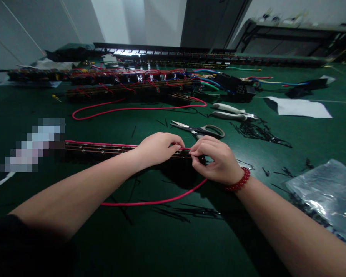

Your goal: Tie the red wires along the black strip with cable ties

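Observation:
A long black bar (86,156) with brass-coloured strips lies in front of me. A red cable (115,145) runs along its far edge, and another stretch of red cable loops over the table on my side. My left hand (160,150) rests over the bar, thumb and fingers closed on the red cable near its right end. Just to the right, my right hand (215,158) is pinched at the same end of the bar; what its fingertips hold is too small to make out. Black-and-grey scissors (210,130) lie just beyond my hands.
Grey-handled cutters (229,112) lie behind the scissors, beside a heap of black cable ties (256,132). More loose ties (187,211) are strewn nearer me. A clear plastic bag (328,196) sits at right, white paper (300,107) behind it. Wired bar assemblies (127,77) span the back.

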Available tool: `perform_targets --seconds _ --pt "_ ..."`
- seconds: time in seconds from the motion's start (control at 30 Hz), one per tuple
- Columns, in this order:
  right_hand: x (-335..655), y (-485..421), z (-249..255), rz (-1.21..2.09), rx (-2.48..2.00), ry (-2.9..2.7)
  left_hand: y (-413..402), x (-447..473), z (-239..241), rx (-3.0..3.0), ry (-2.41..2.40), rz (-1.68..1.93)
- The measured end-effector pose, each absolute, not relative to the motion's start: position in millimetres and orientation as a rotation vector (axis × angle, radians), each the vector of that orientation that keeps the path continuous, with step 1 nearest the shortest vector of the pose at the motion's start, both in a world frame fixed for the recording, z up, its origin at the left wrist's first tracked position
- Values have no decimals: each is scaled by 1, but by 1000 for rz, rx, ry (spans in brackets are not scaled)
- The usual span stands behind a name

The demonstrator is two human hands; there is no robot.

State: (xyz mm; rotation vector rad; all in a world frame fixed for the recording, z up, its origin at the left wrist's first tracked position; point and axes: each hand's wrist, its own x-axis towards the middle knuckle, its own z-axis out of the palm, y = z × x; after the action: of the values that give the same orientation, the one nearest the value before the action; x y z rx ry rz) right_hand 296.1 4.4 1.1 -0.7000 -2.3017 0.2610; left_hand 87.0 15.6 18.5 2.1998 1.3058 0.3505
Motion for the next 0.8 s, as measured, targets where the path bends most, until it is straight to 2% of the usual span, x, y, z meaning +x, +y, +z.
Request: perform_targets --seconds 0.3,0.8 --pt "292 5 -1 198 -650 -2384 12 89 20 2296 1311 326" --pt "289 3 1 127 -612 -2311 14 89 14 2031 1313 421"
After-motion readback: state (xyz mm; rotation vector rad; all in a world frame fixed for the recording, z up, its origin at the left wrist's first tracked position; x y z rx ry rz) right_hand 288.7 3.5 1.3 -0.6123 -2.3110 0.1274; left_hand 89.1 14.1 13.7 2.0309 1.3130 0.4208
